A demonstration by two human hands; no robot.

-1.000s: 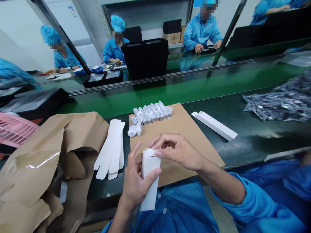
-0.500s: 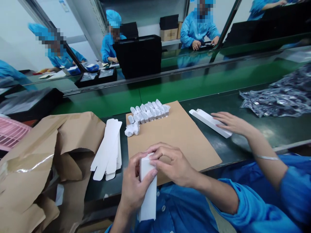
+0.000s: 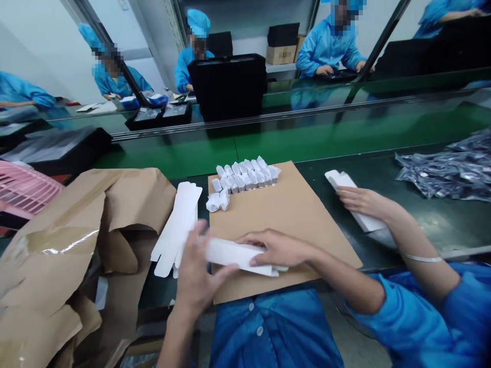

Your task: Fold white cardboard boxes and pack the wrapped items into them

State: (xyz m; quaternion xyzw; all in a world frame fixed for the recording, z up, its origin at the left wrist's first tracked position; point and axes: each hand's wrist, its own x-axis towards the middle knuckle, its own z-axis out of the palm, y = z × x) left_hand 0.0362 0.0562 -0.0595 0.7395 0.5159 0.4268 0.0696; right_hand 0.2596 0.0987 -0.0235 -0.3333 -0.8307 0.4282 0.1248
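A long white paper box [image 3: 232, 254] lies nearly level above the brown cardboard sheet [image 3: 307, 214], its flaps at the right end. My right hand [image 3: 282, 248] grips it near that end, thumb in front and fingers behind. At the box's left end is my left hand [image 3: 194, 278], blurred by motion, with thumb and fingers spread apart; whether it touches the box is hard to see. Just beyond my left hand lies a stack of flat white box blanks [image 3: 178, 225]. Small white wrapped pieces [image 3: 245, 176] stand in rows on the sheet's far edge.
At the right, a co-worker's hand [image 3: 362, 204] rests on another white box [image 3: 364, 220]. Clear plastic bags [image 3: 448, 171] lie beyond it. Crumpled brown paper [image 3: 49, 245] and a pink basket [image 3: 26, 189] stand left. Several people work across the green line [image 3: 307, 122].
The white box has turned from upright to nearly level and moved over the cardboard sheet. My left hand has loosened and spread its fingers. The co-worker's hand has closed over the other box.
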